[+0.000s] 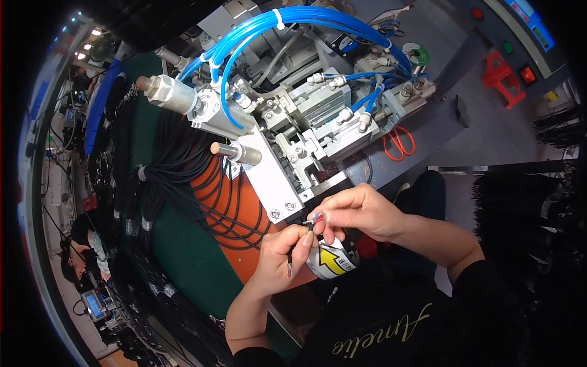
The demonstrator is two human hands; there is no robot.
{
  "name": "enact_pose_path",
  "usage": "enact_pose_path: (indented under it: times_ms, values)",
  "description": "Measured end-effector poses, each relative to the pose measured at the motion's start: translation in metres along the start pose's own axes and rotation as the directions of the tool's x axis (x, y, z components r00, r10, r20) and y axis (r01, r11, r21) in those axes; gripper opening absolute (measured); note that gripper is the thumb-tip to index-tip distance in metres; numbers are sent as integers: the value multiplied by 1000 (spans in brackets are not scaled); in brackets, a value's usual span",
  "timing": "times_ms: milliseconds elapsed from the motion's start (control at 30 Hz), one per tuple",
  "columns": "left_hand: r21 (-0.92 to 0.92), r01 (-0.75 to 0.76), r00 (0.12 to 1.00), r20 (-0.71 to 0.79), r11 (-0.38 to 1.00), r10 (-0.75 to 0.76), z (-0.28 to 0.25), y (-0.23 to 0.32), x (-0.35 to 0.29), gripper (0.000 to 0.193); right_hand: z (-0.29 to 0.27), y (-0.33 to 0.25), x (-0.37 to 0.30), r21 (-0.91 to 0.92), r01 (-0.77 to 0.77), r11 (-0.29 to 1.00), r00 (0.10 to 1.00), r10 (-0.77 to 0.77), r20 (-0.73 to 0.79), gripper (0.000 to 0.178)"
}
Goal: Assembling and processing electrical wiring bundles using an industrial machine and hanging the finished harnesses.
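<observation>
Close in front of me, both hands meet at the stripped end of a black cable (310,226). My left hand (282,252) pinches the cable's black sheath between thumb and fingers. Another short cable end with coloured wires (289,269) pokes out below that hand. My right hand (359,214) is closed on the thin coloured wires (317,216), with blue, red and white showing at its fingertips. Just beyond my hands stands a metal machine (275,183) with pneumatic cylinders. Below them is a white cylindrical part with a yellow arrow (333,262).
A bundle of black cables (171,165) lies left on an orange mat (239,263) and green surface (183,244). Blue air hoses (263,24) arch over the machine. Red-handled scissors (398,144) and a red plastic stand (502,79) are on the right. Another person (79,248) sits far left.
</observation>
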State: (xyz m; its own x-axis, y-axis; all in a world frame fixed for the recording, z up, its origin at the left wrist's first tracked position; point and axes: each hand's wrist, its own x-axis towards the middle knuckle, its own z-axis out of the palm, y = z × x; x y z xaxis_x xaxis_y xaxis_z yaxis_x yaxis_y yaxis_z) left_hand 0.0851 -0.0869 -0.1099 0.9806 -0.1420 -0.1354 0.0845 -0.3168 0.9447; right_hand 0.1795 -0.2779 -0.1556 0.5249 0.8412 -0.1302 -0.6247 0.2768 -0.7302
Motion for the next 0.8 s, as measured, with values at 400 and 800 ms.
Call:
enact_pose_path:
  times_ms: [400,800]
  values:
    - [-156,107,989,121,982,-89,-11,0,0,16,-3,-1,2,-178,66,982,997,-57,55,17]
    - [-217,148,985,122,965,-124,-9,1,0,19,-4,-5,3,-345,193,918,980,-164,113,17]
